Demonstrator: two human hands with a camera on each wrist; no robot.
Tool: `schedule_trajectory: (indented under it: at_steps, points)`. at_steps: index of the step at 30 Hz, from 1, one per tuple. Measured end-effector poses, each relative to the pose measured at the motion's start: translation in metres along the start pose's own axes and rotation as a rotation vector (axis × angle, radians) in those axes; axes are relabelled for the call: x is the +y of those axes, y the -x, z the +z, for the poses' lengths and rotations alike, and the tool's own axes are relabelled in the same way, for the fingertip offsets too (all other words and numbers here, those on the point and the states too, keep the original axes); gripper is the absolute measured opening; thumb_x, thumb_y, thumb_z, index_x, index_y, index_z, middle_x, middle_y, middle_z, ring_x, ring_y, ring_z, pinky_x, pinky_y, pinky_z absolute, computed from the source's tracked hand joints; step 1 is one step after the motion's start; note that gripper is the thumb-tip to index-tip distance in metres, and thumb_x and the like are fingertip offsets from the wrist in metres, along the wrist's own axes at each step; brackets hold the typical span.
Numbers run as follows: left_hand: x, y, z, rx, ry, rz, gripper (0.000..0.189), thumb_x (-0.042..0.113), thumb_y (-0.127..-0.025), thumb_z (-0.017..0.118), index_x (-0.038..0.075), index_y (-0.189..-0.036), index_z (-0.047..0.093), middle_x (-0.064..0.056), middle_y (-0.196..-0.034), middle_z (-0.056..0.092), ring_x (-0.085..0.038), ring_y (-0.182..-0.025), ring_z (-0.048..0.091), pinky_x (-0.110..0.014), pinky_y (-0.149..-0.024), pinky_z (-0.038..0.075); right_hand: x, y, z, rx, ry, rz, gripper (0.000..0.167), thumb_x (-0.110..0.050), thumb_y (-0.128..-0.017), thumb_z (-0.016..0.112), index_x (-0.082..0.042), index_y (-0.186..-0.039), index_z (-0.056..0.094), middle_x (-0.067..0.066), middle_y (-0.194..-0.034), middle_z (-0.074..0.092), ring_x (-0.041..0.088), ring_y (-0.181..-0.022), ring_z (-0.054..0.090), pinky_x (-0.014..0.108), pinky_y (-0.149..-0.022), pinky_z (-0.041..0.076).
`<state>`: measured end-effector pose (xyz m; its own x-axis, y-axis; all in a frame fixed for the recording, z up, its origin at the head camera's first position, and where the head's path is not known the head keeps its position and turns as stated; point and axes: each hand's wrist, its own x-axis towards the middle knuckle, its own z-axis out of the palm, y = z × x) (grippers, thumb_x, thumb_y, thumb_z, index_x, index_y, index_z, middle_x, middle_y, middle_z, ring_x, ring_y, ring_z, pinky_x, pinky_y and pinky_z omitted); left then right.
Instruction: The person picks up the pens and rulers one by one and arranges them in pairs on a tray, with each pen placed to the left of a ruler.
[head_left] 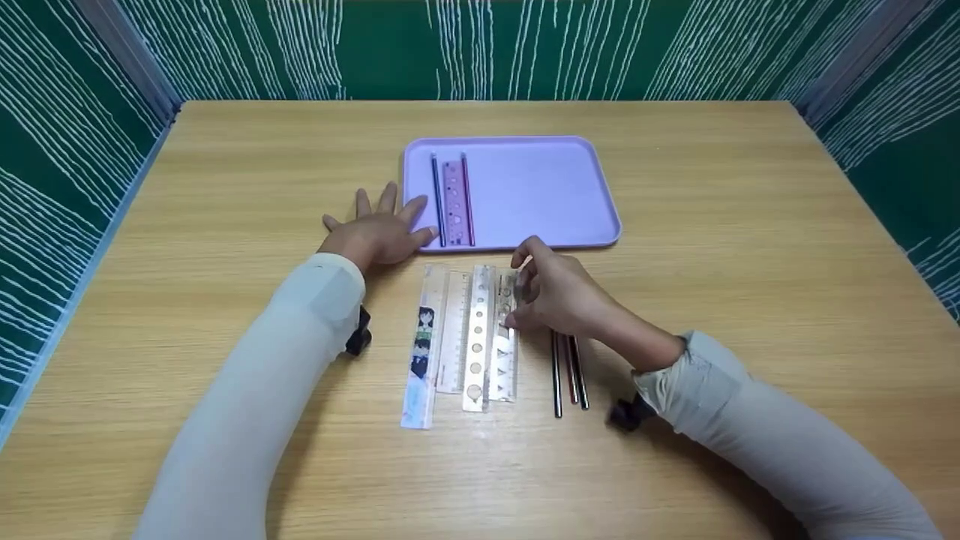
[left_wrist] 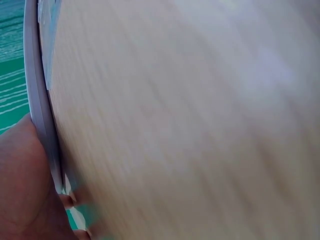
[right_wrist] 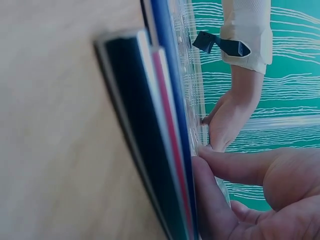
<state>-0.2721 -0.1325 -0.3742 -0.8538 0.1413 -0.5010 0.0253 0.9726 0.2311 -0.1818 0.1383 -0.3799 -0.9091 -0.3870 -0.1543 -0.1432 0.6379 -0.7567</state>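
Observation:
My left hand (head_left: 375,234) lies with fingers spread at the lower left corner of the purple tray (head_left: 540,187), its thumb over the rim. In the left wrist view, part of that hand (left_wrist: 22,185) shows against the tray's edge (left_wrist: 42,115). My right hand (head_left: 562,292) has its fingers curled at a clear ruler with triangular cut-outs (head_left: 503,371); thumb and forefinger pinch its edge. To its left lie a clear ruler with round holes (head_left: 477,341), a plain clear ruler (head_left: 451,345) and a ruler with cartoon figures (head_left: 420,375).
In the tray, a pinkish ruler (head_left: 454,202) lies between a dark pencil (head_left: 439,206) and a red pencil (head_left: 468,202). Several pencils (head_left: 557,379) lie on the table below my right hand, close up in the right wrist view. Green walls with white streaks (head_left: 390,45) surround the wooden table (head_left: 225,165).

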Motion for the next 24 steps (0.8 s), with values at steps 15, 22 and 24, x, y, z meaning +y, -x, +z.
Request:
schedule_trajectory:
  at_steps: [15,22,24]
  points:
    - [-0.0003,0.0013,-0.0016,-0.015,0.008,0.000,0.074,0.076,-0.098,0.027,0.051,-0.159,-0.007,0.000,-0.169,-0.026,-0.044,-0.152,-0.029,-0.086,-0.106,-0.013,0.0019,0.0027,0.0000,-0.109,-0.477,0.188,0.071,0.013,-0.081,0.076,-0.006,-0.138,0.038,0.020,-0.112,0.060,0.034,-0.086,0.075,0.046,-0.076,0.065]
    - [-0.0008,0.0004,-0.0012,-0.015,0.010,0.002,0.074,0.076,-0.098,0.027,0.051,-0.159,-0.007,0.000,-0.169,-0.027,-0.044,-0.151,-0.030,-0.086,-0.105,-0.014,0.0027,0.0040,-0.0016,-0.143,-0.502,0.185,0.048,0.009,-0.092,0.066,-0.002,-0.132,0.042,0.020,-0.112,0.061,0.029,-0.080,0.073,0.048,-0.074,0.065]
    - [-0.0013,0.0002,-0.0009,-0.015,0.008,0.000,0.074,0.076,-0.098,0.026,0.051,-0.159,-0.008,0.000,-0.169,-0.027,-0.044,-0.151,-0.030,-0.086,-0.104,-0.014,0.0034,0.0047,-0.0025,-0.149,-0.508,0.181,0.045,0.006,-0.096,0.062,-0.004,-0.134,0.041,0.021,-0.113,0.061,0.028,-0.078,0.072,0.048,-0.073,0.065]
